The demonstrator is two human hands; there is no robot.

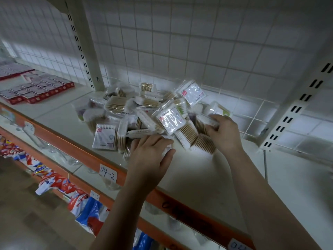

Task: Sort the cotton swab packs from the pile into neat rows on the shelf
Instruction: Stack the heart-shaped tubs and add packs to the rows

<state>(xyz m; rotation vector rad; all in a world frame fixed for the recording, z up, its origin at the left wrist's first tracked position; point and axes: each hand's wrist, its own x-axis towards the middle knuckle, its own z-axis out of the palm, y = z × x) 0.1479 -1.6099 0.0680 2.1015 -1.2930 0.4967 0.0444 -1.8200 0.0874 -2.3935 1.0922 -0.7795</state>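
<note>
At the far left, red boxes [36, 91] already sit in tidy ranks in the next bay of the shelf [198, 179]. No swab rows have been started. The pile of cotton swab packs [137, 112] is heaped mid-shelf against the tiled back wall, with packs lying flat, on edge and overlapping.

The left grip [151, 154] is at the pile's near edge. Its fingers lie across the top of a near pack [168, 146] and the thumb is brought up against the pack's near side, so it appears to be pinching that pack.

Further right and a little farther back, the right grip [223, 134] has its fingers curled over the end of a side pack [203, 123] on the pile's right flank. That pack's cotton-tipped edge runs roughly left to right under the fingertips.

The bare stretch of shelf lies near and to the right of the pile, directly beneath the right forearm. By my reading the right grip is better placed to start a row, drawing its pack nearward and to the right, with the left grip following.
</note>
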